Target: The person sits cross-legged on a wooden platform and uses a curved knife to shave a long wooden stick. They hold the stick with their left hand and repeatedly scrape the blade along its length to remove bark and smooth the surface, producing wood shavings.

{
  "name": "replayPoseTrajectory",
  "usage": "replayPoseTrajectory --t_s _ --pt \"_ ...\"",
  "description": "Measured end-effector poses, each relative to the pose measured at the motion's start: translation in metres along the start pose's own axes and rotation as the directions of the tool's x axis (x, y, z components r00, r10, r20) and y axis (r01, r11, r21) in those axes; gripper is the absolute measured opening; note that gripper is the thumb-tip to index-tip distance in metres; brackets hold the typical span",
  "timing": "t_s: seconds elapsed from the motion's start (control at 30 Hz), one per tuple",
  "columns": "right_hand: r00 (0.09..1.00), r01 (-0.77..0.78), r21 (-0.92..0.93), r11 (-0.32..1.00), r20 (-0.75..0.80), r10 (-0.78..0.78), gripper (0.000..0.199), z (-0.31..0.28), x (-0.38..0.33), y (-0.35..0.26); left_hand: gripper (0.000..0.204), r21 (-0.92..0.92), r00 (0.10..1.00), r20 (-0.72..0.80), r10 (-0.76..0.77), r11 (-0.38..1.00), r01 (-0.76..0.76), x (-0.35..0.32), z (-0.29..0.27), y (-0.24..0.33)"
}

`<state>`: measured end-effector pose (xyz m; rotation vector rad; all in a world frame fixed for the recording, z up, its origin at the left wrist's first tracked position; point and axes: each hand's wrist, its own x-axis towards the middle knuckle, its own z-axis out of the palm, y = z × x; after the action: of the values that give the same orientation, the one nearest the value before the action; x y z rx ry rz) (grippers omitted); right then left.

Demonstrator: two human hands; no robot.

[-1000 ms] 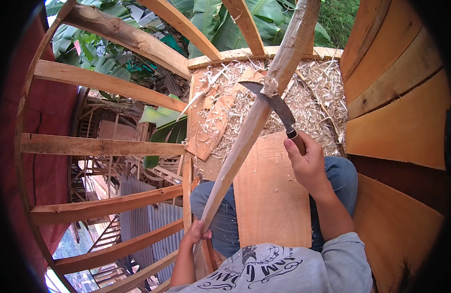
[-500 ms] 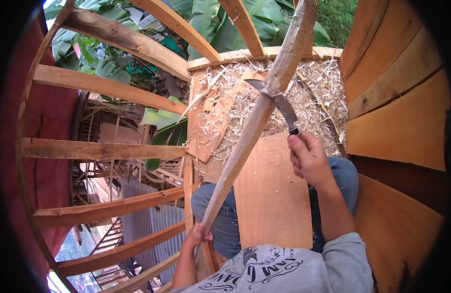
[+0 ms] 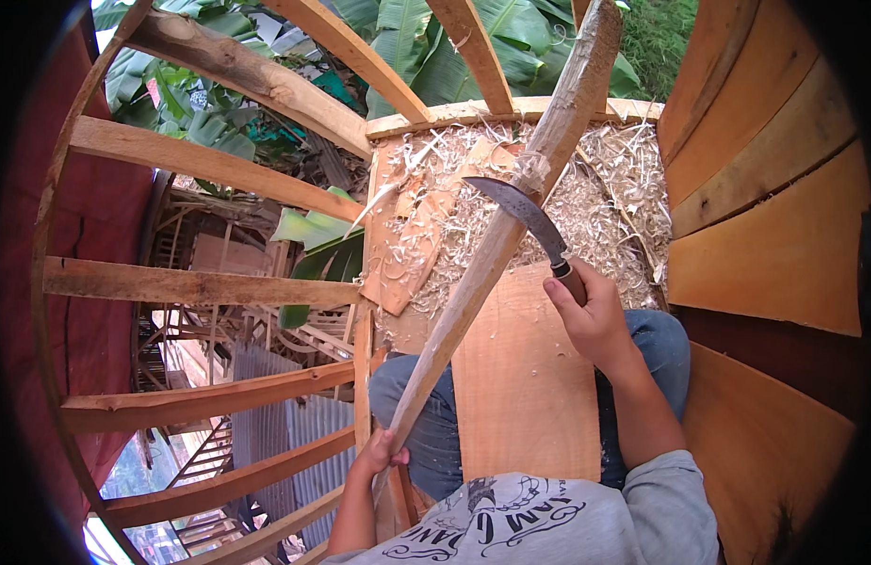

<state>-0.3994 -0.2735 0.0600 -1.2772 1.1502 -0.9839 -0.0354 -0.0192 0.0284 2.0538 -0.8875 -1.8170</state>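
Two hands are at work with one long pole (image 3: 457,315), set aslant from low on the left up past the far rail (image 3: 454,115). Its lower part is gripped by the left hand (image 3: 385,452), the fingers wrapped around the wood. A curved knife (image 3: 528,209) is held by its handle (image 3: 570,282) in the right hand (image 3: 594,311), fingers closed. The blade is laid across the upper part of the pole, its tip jutting past the left side, with a tuft of loosened wood (image 3: 532,171) just beyond it.

For clean shaving, the blade is best set at a shallow slant, so that thin curls are lifted instead of deep bites being taken. Long, even strokes along the grain should be made, and a firm hold is called for at the lower end, since the pole could twist under the pull. Whether the far end is propped cannot be told.

As for edges, the right arm is hemmed in by the wooden wall (image 3: 765,268) and the bent right leg (image 3: 661,363), while the slats (image 3: 204,282) are close beside the left hand. The freest room is found above the flat board (image 3: 527,377) between the legs; beyond it, shavings (image 3: 619,212) are heaped beneath the pole.
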Motion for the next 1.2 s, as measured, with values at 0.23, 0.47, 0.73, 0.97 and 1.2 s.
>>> replayPoseTrajectory --t_s 0.23,0.47,0.73,0.97,1.2 --pt "0.959 -0.277 0.522 0.807 0.208 0.194 0.026 -0.019 0.003 -0.011 0.092 0.009 0.998 -0.051 0.024 1.0 -0.024 -0.005 0.006 0.003" --pt "0.923 -0.188 0.256 0.948 0.375 0.082 0.028 0.003 -0.005 0.003 0.09 0.018 1.0 -0.012 -0.016 1.0 0.017 0.001 0.0 0.004" --pt "0.971 -0.232 0.369 0.9 0.148 0.19 0.032 -0.017 0.001 -0.003 0.094 0.093 0.998 0.039 -0.044 0.995 0.04 0.003 -0.006 0.0" --pt "0.973 -0.226 0.404 0.886 0.129 0.19 0.03 -0.031 0.01 -0.003 0.091 0.029 0.999 -0.024 -0.023 0.999 0.024 -0.003 -0.002 -0.009" --pt "0.959 -0.229 0.341 0.912 0.239 0.151 0.032 -0.001 -0.003 -0.007 0.092 -0.03 1.0 0.008 0.006 1.0 -0.006 0.004 -0.001 -0.002"
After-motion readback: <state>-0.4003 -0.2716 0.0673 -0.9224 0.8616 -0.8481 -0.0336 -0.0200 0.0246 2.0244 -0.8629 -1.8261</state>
